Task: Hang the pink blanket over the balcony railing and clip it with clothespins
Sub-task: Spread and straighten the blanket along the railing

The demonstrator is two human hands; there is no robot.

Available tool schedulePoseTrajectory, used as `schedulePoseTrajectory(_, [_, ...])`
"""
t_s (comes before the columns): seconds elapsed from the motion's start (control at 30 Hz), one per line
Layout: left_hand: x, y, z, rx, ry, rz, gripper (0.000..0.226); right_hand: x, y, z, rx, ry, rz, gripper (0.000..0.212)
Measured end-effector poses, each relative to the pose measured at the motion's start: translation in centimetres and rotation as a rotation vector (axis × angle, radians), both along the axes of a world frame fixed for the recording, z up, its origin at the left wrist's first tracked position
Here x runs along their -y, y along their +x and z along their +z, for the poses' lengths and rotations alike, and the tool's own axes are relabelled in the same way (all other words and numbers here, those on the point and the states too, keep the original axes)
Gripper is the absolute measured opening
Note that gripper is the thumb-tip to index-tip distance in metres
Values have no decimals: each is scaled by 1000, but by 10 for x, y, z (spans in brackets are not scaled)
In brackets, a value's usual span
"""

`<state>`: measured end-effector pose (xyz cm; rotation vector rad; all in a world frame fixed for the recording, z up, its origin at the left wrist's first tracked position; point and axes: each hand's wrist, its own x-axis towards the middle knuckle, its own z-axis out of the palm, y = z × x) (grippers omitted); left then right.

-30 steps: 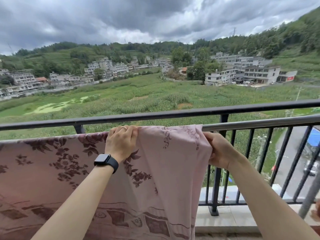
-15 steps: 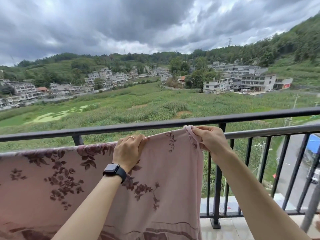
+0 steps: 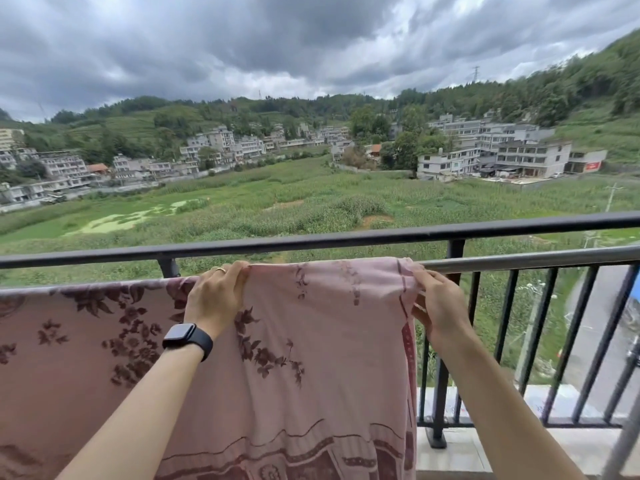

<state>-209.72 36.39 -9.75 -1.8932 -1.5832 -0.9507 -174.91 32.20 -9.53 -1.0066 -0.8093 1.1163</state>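
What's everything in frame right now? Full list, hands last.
pink blanket: 1, pink with dark floral print, draped over the grey bar
grey bar: 1, silver-grey, just below the top rail
top rail: 1, black, across the frame
upright bars: several, black, right of the blanket
buildings: many, white-grey, beyond the field
field: 1, green, mid-distance
watch: 1, black, left wrist
ring: 1, gold, left hand
left hand: 1, grips blanket's top fold
right hand: 1, pinches blanket's right edge
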Motion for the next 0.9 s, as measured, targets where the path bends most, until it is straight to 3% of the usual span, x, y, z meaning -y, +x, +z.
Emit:
schedulePoseTrajectory(0.13, [9,32,5,92,-71,73,31,-6,7,-22,-90,-187,175,40])
schedulePoseTrajectory(0.33, [15,125,-5,-132,-118,-161,43,-6,8,-11,-42,-163,410,35])
schedulePoseTrajectory(0.53, [3,98,-12,-153,19,-252,22,4,12,10,245,96,32,15])
schedulePoseTrajectory(0.67, [4,102,11,-257,171,-295,18,8,12,26,345,183,-91,18])
schedulePoseTrajectory(0.8, [-2,91,11,-224,116,-274,44,5,19,20,460,179,-207,14])
schedulePoseTrajectory(0.9, [0,71,1,-196,120,-245,43,5,19,14,520,150,-274,15])
